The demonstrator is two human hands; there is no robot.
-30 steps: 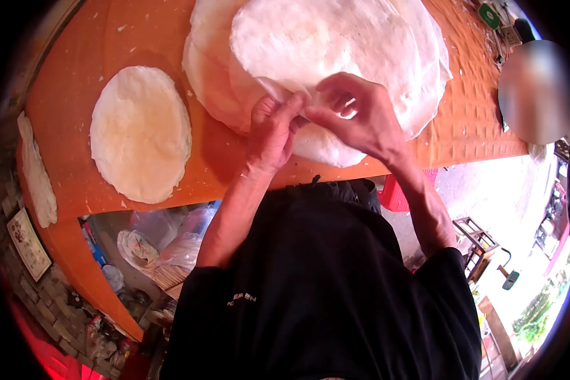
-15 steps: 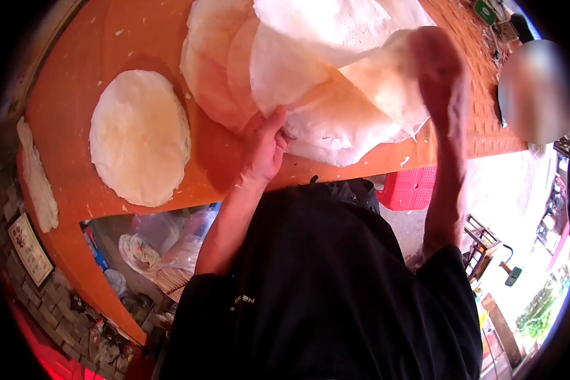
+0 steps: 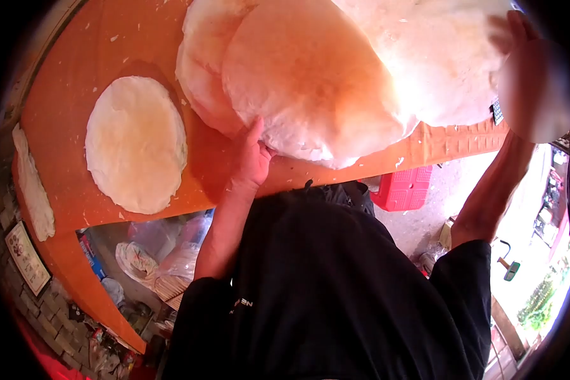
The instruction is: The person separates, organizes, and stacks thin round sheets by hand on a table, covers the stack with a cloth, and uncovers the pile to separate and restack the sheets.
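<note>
A large, thin, round flatbread (image 3: 310,76) lies on top of a paler pile on the orange table. My left hand (image 3: 254,158) pinches its near left edge, thumb on top and fingers underneath. Stretched far to the right, my right hand (image 3: 520,31) is at the outer edge of another thin flatbread sheet (image 3: 443,69); its fingers look closed on that edge, though a blurred patch hides part of the hand. Further thin sheets (image 3: 199,82) show under the left side of the pile.
A smaller oval flatbread (image 3: 136,145) lies on the orange table (image 3: 202,183) at left. A long pale roll (image 3: 35,183) rests by the table's left edge. Beneath are plastic bags (image 3: 180,253) and a red plastic stool (image 3: 405,188).
My right hand has moved right and away from me, drawing the folded sheet out flat to the right. The round flatbread beneath is now uncovered. My left hand has shifted slightly left.
</note>
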